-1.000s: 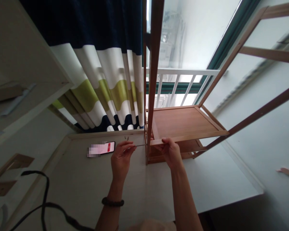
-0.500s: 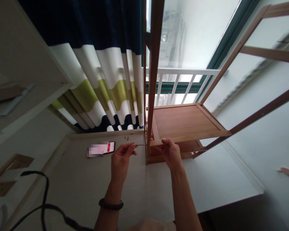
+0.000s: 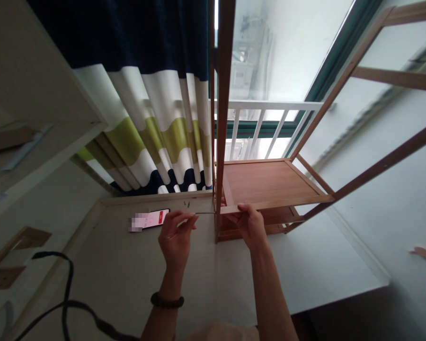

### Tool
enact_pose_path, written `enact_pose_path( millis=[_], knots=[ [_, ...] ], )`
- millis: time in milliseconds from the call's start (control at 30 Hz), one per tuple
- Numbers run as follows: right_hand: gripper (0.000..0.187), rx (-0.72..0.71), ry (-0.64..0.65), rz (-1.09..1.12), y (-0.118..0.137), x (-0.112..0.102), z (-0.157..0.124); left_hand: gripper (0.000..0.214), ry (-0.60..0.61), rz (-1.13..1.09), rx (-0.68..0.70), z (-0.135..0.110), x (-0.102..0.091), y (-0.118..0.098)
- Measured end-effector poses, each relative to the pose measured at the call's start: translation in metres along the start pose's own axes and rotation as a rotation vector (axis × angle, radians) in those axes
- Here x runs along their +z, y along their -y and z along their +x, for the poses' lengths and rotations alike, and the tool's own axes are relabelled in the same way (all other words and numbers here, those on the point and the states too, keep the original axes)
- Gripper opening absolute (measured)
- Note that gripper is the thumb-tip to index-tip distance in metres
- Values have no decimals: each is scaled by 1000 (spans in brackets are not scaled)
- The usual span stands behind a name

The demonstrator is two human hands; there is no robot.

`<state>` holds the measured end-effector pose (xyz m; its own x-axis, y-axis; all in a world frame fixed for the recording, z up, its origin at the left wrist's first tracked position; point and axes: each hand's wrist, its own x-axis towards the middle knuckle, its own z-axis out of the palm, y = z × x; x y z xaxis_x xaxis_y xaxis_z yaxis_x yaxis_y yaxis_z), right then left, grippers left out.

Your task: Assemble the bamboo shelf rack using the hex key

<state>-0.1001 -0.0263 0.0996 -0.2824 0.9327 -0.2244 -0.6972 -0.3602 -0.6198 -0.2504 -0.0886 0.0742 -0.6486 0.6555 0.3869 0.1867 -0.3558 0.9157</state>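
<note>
A wooden shelf frame (image 3: 223, 142) stands on a white table (image 3: 305, 270), with a flat shelf board (image 3: 266, 182) fitted between its posts. My right hand (image 3: 250, 225) grips the board's near left corner, fingers closed on the edge. My left hand (image 3: 175, 232) pinches a thin metal tool (image 3: 204, 213) whose tip points right at the front post, just beside that corner. A dark band sits on my left wrist.
A phone (image 3: 149, 219) with a lit screen lies on the table left of the hands, two small screws (image 3: 187, 204) just beyond it. A black cable (image 3: 67, 303) loops at lower left. Striped curtains (image 3: 156, 142) and a white railing (image 3: 262, 123) are behind.
My left hand has drawn back slightly leftward with the tool and rotated it. The shelf board and right hand have barely moved.
</note>
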Motion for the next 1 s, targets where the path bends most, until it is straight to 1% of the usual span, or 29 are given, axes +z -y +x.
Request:
enact_pose_path(
  millis=[67,167,300,400,500,600,633,700,733,800,933,1000],
  knots=[
    [18,-2,3,-1,0,0,0,14,23,-18,-41,-2,-1,2],
    [19,-9,6,1,0,1,-1,15,63,-117,-172,-5,-2,5],
    [18,-12,1,2,0,2,-1,15,27,-249,-307,-5,-2,8],
    [17,-15,2,0,0,2,0,18,30,-300,-402,-1,-1,7],
    [16,-17,1,-2,-1,1,0,26,94,-357,-492,2,-2,4],
    [17,-20,0,-4,-2,0,1,30,217,-405,-610,4,-6,3],
    [17,-23,1,-6,-2,0,1,31,241,-411,-638,5,-7,3],
    [18,-24,0,-9,-2,0,1,31,248,-406,-663,4,-9,6],
    [19,-23,-2,-8,-2,0,1,30,238,-390,-652,4,-10,8],
    [18,-14,-5,-4,-2,0,1,28,210,-331,-575,3,-11,12],
    [16,-7,-21,8,-2,1,1,18,176,-133,-266,2,-11,15],
    [15,-8,-30,15,-3,1,0,16,178,-28,-154,2,-10,11]
  ],
)
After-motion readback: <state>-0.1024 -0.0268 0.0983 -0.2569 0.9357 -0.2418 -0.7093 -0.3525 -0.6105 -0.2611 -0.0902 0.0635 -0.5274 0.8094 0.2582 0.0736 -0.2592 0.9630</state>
